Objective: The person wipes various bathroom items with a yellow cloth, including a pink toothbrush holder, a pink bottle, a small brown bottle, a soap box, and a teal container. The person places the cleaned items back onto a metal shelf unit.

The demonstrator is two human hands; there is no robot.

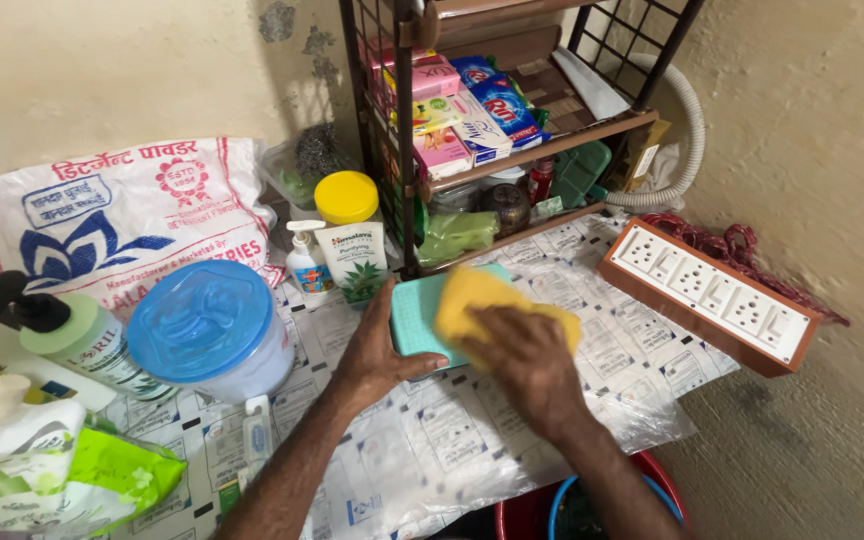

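Nearest camera: two forearms enter from the bottom of the frame; below them, at bottom centre-right, a red tub (652, 470) with a blue rim inside it.
Left hand (377, 355): fingers spread wide and flat, thumb hooked along the near edge of a teal box (414, 315), bracing it at frame centre on the surface (452, 430).
Right hand (522, 350): curled down over a yellow sponge (477, 290), pressing it onto the top of the teal box.
Surface cover: printed plastic sheet, loose and crinkled at its lower right edge.
Risk 1: the sheet looks slippery; a hard push could slide the box from under the left hand.
Risk 2: a white pump bottle (307, 262) and a yellow-capped tube (354, 240) stand just beyond the box, centre-left; a slip forward could topple them.
Risk 3: a socket strip (717, 292) lies at right, well apart; if the sponge is wet (cannot tell), drips reaching it would be a hazard.
Risk 4: the blue-lidded tub (207, 325) sits near the left forearm; an elbow swing could knock it.
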